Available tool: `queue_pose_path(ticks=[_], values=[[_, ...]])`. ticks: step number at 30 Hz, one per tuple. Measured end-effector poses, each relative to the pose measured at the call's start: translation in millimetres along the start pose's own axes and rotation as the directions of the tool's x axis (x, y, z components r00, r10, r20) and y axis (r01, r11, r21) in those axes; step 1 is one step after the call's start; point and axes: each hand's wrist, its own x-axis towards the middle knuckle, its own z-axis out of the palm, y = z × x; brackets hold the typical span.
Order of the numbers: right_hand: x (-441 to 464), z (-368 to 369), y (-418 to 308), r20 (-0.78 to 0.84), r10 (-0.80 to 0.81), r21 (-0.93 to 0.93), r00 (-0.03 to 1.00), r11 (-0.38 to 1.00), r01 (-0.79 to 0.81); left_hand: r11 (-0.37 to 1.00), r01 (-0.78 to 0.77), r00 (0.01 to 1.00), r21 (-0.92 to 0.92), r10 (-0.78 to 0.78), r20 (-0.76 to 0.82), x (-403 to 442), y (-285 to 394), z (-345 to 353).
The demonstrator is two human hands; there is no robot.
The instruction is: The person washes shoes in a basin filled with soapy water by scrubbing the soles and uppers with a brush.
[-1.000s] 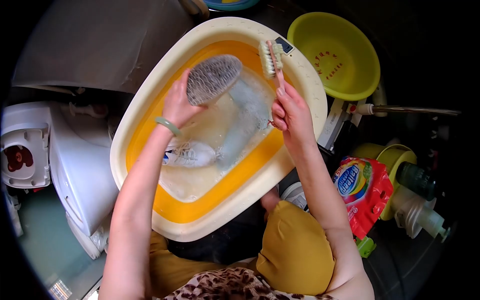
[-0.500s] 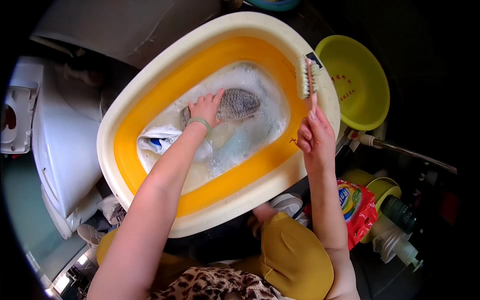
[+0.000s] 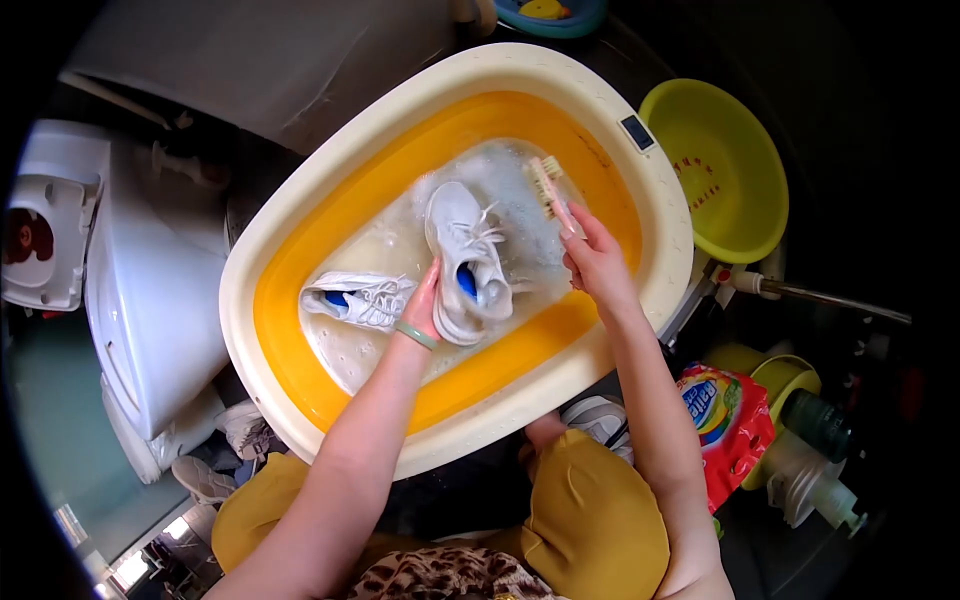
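My left hand (image 3: 425,304) grips a white sneaker (image 3: 456,222) by its side and heel, lifted over the soapy water with its laces and blue insole facing up. Beside it, a second white sneaker (image 3: 362,302) lies in the suds, also blue inside. My right hand (image 3: 597,255) is closed on the pink handle of a scrub brush (image 3: 550,188), its pale bristles to the right of the held sneaker and apart from it. Both hands are over the cream and orange wash tub (image 3: 655,215).
A yellow-green basin (image 3: 735,165) stands right of the tub. Below it are a red detergent bag (image 3: 725,425) and a pump bottle (image 3: 830,500). A white toilet (image 3: 150,290) is at left, near shoes (image 3: 203,478) on the floor. A blue basin (image 3: 555,22) sits at the top.
The sneaker was sole-up under my left hand; now it is turned over and held with its opening up. My right hand has brought the brush from the rim inward over the water.
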Motion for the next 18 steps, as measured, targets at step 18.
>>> queue_pose_path(ticks=[18], values=[[97.8,11.7,69.1,0.205,-0.532,-0.764,0.821,0.438,0.474,0.963,-0.232,0.721,-0.135,0.077,-0.689,0.9,-60.4,29.6]])
